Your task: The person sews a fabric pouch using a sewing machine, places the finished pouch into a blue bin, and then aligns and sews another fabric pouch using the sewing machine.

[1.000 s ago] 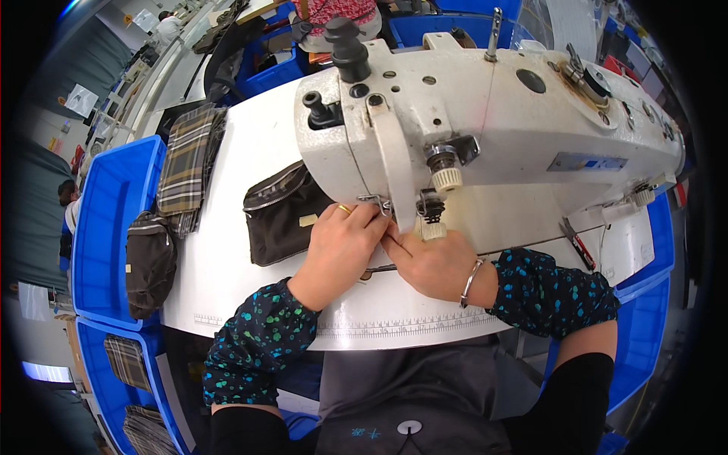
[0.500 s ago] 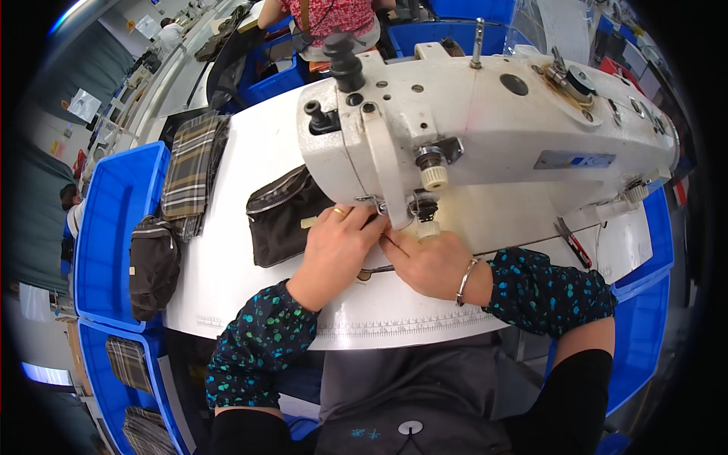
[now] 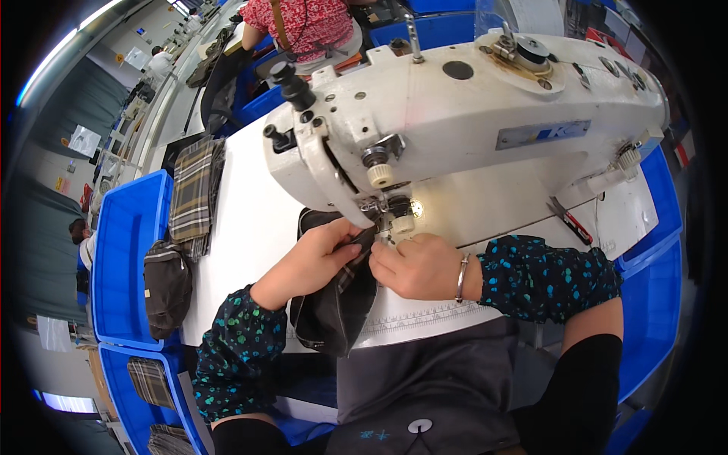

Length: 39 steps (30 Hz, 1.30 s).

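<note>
A dark fabric pouch [image 3: 334,315] with a bit of plaid lining showing hangs from my left hand [image 3: 307,262], whose thumb and fingers grip its upper edge. It sits just in front of the presser foot and needle area of a white sewing machine [image 3: 455,106]. My right hand [image 3: 418,267], a silver bangle at its wrist, has its fingers curled and pinched at the pouch's right edge. The fingertips of this hand are partly hidden. The lower end of the pouch reaches the table's front edge.
Red-handled thread snips [image 3: 571,220] lie on the white table [image 3: 243,189] at right. Folded plaid cloth [image 3: 196,189] and another dark pouch [image 3: 168,288] are at left, beside blue bins [image 3: 106,258]. A person in a red patterned top [image 3: 303,30] sits beyond the machine.
The pouch, formerly flat on the table left of the needle, is now turned and pulled toward me. My left hand has shifted left and regripped it. The view has also tilted a little.
</note>
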Available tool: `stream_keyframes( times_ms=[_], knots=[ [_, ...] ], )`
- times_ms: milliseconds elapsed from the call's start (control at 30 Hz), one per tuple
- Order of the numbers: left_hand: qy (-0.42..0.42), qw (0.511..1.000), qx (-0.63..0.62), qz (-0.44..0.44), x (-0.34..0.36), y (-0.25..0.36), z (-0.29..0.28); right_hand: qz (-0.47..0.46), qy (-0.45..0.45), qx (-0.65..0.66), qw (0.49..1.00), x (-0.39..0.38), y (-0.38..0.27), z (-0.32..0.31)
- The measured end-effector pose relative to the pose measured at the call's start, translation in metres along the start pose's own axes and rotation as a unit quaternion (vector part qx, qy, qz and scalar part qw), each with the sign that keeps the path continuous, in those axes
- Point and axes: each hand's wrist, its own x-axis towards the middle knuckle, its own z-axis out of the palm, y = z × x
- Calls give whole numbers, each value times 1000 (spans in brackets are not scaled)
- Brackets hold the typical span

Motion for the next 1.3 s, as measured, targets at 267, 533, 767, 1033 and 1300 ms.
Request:
stream_keyframes(
  times_ms=[267,533,767,1033,1300],
  knots=[
    [98,949,298,34,-1,23,17,-93,57,18,994,-2,-4,7],
    [118,890,433,76,-5,23,32,-67,10,72,995,1,-15,-8],
    [115,893,429,80,-7,25,36,-31,-56,-3,998,-8,-19,-4],
    [105,945,294,93,-5,24,42,-19,-97,16,995,-8,-23,-15],
    [91,953,282,70,4,23,42,-5,-75,-22,997,-4,-12,-15]
  ],
)
